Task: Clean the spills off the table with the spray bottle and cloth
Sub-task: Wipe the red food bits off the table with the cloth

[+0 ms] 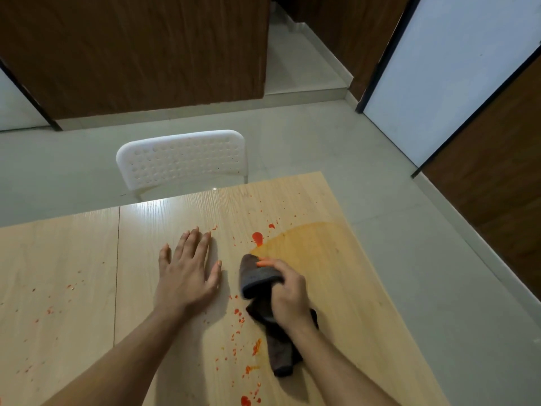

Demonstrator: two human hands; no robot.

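Note:
A light wooden table (73,259) carries red-orange spills. My right hand (288,291) grips a dark grey cloth (257,278), bunched and pressed on the table, with its tail trailing back beside my forearm. Just beyond the cloth lies a red blob (257,238) and a wide smeared orange patch (310,244). Red splatters (238,320) run toward me between my arms, and fainter specks (49,310) dot the left part of the table. My left hand (187,271) rests flat on the table, fingers straight, left of the cloth. No spray bottle is in view.
A white perforated plastic chair (181,159) stands at the table's far edge. The table's right edge (389,303) runs diagonally beside grey tile floor. Brown wooden panels and a white door stand behind.

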